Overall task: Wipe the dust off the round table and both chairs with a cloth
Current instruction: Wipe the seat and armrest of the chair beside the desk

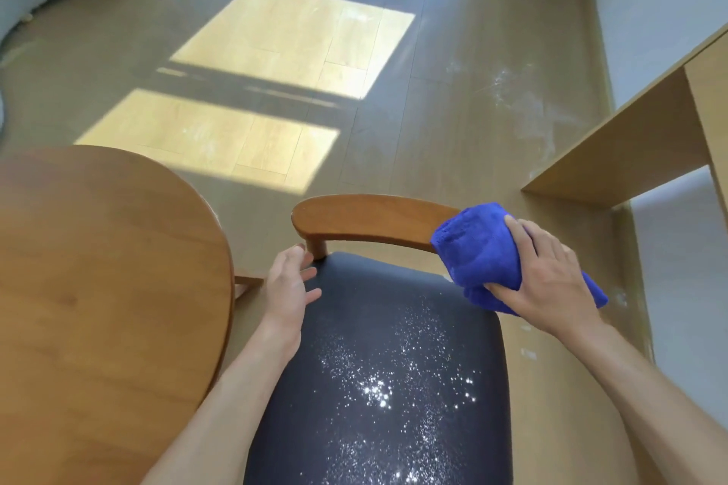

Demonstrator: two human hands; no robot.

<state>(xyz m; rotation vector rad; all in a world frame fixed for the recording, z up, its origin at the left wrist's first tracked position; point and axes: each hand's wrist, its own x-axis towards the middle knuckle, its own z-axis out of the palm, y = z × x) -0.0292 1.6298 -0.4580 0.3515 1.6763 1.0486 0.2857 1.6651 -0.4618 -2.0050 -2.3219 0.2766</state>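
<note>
Blue cloth (480,248) in R hand (547,272), dusty chair seat (386,366)

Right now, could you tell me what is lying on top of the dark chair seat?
White dust specks are scattered over the dark padded chair seat. The right hand holds a blue microfibre cloth at its far right corner, hiding whatever lies beneath.

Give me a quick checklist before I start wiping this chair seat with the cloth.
1. Cloth held in the right hand: ok.
2. Left hand empty, open at the seat's edge, free to steady the chair: ok.
3. Seat free of things in the way: ok.
4. Seat clean: not ok, white specks cover it.
5. Backrest dusted: cannot tell.
6. Round table dusted: cannot tell, though no specks show.
</note>
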